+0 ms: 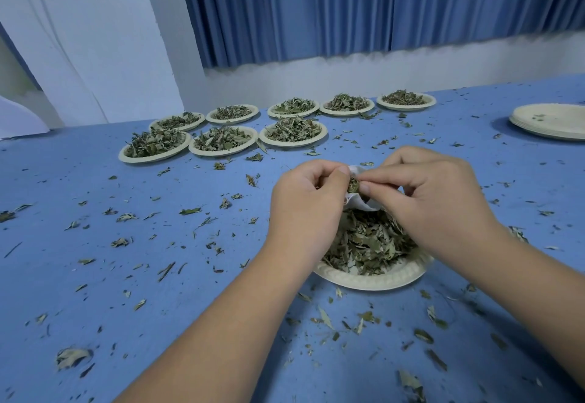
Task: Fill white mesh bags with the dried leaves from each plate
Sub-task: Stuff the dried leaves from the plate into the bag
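Left grip [311, 195] and right grip [424, 187], each pinched on the leaf-stuffed bag [360, 203], with the plate [364, 279] of leaves [367, 241] just beneath them.

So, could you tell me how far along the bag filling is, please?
Done: a stack of empty plates at the right suggests some are already emptied, though no filled bags show. In hand: the left hand and right hand pinch a white mesh bag over the near plate, heaped with leaves. Left: that plate and eight full plates beyond.
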{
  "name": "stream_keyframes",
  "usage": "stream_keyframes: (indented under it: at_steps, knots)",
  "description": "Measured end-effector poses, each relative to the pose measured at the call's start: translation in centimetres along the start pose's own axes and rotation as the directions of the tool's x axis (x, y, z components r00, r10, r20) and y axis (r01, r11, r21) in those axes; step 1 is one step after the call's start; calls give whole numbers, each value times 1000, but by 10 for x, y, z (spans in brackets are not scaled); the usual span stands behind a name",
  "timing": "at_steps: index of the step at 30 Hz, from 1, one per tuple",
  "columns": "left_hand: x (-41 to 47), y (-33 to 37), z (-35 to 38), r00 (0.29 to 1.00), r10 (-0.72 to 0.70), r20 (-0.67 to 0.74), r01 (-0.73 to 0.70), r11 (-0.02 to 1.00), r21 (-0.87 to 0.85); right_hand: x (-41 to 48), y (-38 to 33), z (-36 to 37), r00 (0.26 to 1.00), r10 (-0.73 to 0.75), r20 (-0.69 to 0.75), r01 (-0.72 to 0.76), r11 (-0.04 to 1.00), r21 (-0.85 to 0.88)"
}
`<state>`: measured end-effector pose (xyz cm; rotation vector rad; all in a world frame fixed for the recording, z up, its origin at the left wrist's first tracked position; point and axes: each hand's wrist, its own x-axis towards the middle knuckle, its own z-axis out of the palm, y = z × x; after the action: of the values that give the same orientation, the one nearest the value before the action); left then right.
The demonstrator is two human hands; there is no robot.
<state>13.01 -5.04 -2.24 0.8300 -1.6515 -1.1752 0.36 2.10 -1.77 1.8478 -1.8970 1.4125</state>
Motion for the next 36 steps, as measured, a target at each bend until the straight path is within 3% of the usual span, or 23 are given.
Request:
stream_keyframes:
  at_steps: [5, 18, 20, 22, 24, 27, 36]
  knots:
    - [-1, 1, 1, 1000, 11, -4, -10, 1000, 26, -2, -4, -1, 997, 14, 77, -19, 998, 60]
    - [-2, 3, 1, 998, 56, 36, -56, 998, 1, 7, 0, 5, 968, 249, -31, -249, 969, 8]
    - [-1, 3, 0, 998, 48, 36, -46, 998, -34, 11, 3, 2, 936, 347, 57, -350, 934, 67]
    - [-1, 5, -1, 998, 34, 54, -29, 995, -94, 16, 3, -3, 881, 393, 263, -444, 880, 172]
    - [-1, 6, -2, 997, 33, 77, -24, 993, -118, 21, 2, -7, 807, 382, 451, -533, 799, 277]
    - [-1, 8, -4, 996, 31, 80, -17, 986, -166, 30, -1, -8, 736, 356, 575, -624, 687, 374]
    - [0, 9, -7, 996, 45, 75, -34, 988, -147, 55, -18, 14, 815, 423, 397, -463, 886, 6]
